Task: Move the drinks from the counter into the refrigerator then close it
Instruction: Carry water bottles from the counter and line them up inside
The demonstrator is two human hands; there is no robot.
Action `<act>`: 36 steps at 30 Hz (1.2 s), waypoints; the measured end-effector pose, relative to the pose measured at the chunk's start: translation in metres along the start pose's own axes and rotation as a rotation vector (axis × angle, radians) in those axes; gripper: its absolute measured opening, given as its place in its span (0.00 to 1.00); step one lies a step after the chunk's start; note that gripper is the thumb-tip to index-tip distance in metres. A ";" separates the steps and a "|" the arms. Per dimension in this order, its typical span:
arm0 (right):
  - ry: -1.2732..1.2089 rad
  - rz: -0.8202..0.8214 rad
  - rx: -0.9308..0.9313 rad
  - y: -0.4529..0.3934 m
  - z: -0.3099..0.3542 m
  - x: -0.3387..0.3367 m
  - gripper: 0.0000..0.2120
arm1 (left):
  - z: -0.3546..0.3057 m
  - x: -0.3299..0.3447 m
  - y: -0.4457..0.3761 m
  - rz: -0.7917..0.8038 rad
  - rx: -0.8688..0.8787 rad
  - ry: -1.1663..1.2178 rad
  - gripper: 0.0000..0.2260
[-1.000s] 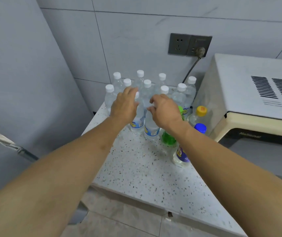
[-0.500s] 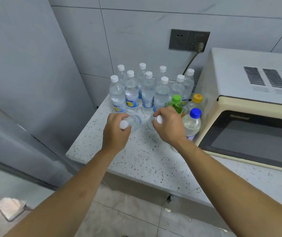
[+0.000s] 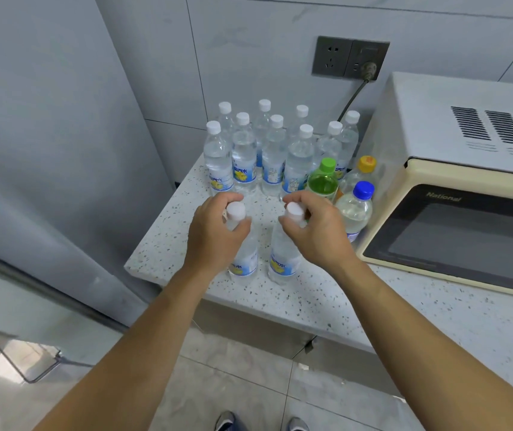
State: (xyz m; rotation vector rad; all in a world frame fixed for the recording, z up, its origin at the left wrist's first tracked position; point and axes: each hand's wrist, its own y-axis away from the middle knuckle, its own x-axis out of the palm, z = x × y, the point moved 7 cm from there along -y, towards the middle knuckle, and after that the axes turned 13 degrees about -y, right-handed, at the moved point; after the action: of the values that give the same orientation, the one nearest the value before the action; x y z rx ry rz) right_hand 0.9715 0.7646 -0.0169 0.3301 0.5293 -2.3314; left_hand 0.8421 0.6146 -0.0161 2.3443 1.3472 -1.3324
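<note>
My left hand grips the neck of a clear white-capped water bottle, lifted over the front of the speckled counter. My right hand holds a second water bottle the same way, right beside the first. Behind them several more water bottles stand in a cluster against the wall. A green-capped bottle, a yellow-capped bottle and a blue-capped bottle stand at its right. The grey refrigerator body is at the left, its open door shelf low down.
A cream microwave sits on the counter at the right, close to the coloured bottles. A wall socket with a plugged cable is above the bottles. Tiled floor and my shoes lie below the counter edge.
Both hands closed on two front bottles, lifted them and drew them back toward the counter's front edge. The view pulled away from the counter and dropped.
</note>
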 end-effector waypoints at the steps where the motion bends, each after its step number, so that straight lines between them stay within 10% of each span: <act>1: 0.007 -0.014 0.006 0.000 -0.002 0.002 0.11 | 0.002 0.004 0.001 -0.008 -0.006 0.014 0.15; 11: -0.268 -0.041 0.374 0.054 -0.084 0.034 0.36 | 0.072 0.076 0.036 0.316 -0.252 0.262 0.32; 25: -0.468 -0.219 0.503 0.099 -0.104 0.039 0.25 | 0.099 0.091 0.076 0.285 -0.454 0.547 0.22; 36: -1.312 -0.008 1.002 0.209 -0.111 0.052 0.20 | 0.096 0.066 0.216 0.454 -0.854 1.051 0.36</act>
State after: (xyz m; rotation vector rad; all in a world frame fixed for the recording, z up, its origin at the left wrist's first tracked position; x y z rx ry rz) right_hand 1.0895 0.6467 -0.1928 -0.7486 -1.2501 -2.0680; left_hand 0.9570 0.4808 -0.1863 2.3871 1.0430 0.6293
